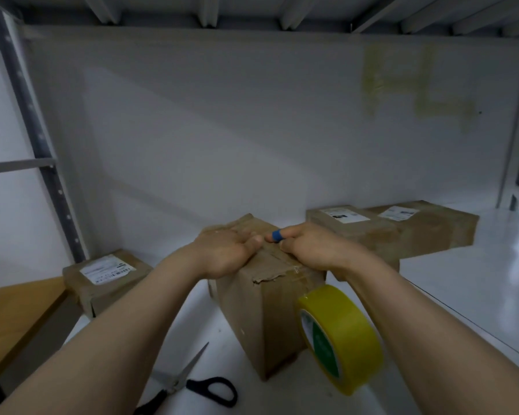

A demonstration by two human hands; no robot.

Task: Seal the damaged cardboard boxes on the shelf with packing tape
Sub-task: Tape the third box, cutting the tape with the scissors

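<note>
Scissors (pixel 186 381) lie at 6 o'clock, the tape roll (pixel 342 339) at 5 beside the torn box (pixel 267 319) on the shelf (pixel 462 280). The left hand (pixel 225 253) and right hand (pixel 309 247) press flat on its top, grasping nothing. The roll's weight might peel the strip loose.

— Where are our hands?
— Both our bare forearms reach forward and draw together. Our left hand (pixel 225 253) lies palm down, fingers flat, thumb pointing inward.
— And the other?
— Our right hand (pixel 309 250) sits just beside it, knuckles up. Its index finger stretches toward the left thumb, nearly touching, and the other fingers curl under. We cannot tell whether they grip anything.
</note>
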